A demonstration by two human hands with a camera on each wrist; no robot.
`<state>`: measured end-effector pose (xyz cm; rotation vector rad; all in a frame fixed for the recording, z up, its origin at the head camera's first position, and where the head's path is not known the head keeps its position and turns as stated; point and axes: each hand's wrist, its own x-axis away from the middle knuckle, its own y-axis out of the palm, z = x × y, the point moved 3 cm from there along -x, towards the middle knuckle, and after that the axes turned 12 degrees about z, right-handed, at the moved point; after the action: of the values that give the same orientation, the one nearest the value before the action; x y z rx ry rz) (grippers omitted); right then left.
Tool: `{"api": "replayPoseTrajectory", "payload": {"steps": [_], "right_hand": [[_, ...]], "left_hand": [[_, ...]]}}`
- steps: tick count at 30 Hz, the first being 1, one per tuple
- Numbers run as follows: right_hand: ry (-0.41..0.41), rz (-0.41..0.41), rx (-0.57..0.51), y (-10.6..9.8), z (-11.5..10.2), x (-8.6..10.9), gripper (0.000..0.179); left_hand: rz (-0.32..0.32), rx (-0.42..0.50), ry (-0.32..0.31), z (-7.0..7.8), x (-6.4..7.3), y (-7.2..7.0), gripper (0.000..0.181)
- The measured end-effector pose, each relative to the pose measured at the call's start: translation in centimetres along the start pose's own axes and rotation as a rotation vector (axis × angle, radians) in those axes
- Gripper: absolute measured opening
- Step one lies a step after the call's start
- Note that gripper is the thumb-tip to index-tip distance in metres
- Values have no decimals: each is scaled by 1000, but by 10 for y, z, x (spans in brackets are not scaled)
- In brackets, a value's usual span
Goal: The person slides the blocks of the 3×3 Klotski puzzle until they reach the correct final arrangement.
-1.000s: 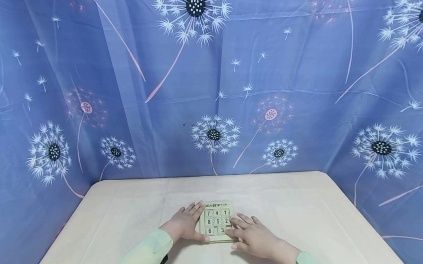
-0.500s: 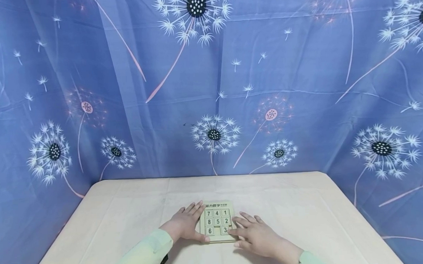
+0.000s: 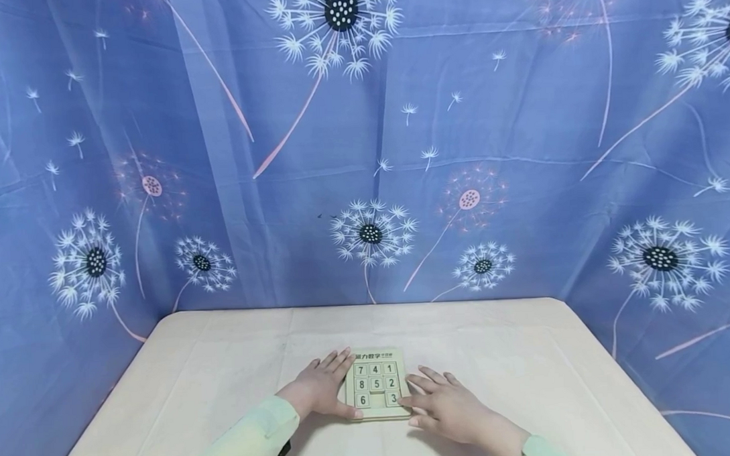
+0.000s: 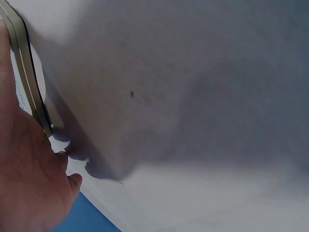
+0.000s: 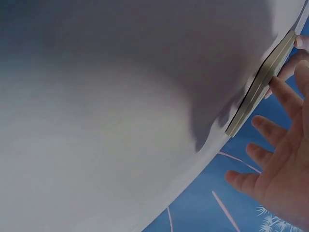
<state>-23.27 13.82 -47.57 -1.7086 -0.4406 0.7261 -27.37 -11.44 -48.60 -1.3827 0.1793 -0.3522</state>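
Note:
A pale number slide puzzle (image 3: pixel 380 413) lies on the table in the head view, with dark lettering along its top. Its rows read 7 4 1, then 8 5 2, then the 6 tile (image 3: pixel 362 400) and the 3 tile (image 3: pixel 393 398) with a gap between them. My left hand (image 3: pixel 318 385) rests along the frame's left side, fingers extended at the upper corner and thumb at the lower one. At the puzzle's right side, my right hand (image 3: pixel 446 407) has its fingers spread, one fingertip touching the 3 tile. Both wrist views show the frame edge-on, its tile face hidden.
The light table top (image 3: pixel 495 337) stretches out around the puzzle. Behind it and at both sides hangs a blue cloth (image 3: pixel 293 250) with dandelion prints. A dark object (image 3: pixel 280 455) shows partly below the left sleeve.
The 3 tile has slid right from the bottom row's middle into its right place, leaving the gap in the middle. My right hand moved right with it; the left hand stayed put.

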Motion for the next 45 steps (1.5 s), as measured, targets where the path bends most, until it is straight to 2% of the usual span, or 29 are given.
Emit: {"api": "replayPoseTrajectory", "payload": {"steps": [19,28,33,40,45], "right_hand": [[-12,-14,4,-3,0,-1,46],[-64,48,18,-6,-6,-12,49],[-83,46,22,-2,-13,-19,53],[-72,14,-25,7,-18,-26,52],[-84,-2,-5,13,-20,-29,52]], "left_hand": [[-2,-4,-2,0,1,0,114],[5,-5,3,-1,0,1,113],[7,-20,6,-1,0,2,113],[3,-20,0,-2,-1,2,112],[4,-15,3,-1,-1,2,113]]}}
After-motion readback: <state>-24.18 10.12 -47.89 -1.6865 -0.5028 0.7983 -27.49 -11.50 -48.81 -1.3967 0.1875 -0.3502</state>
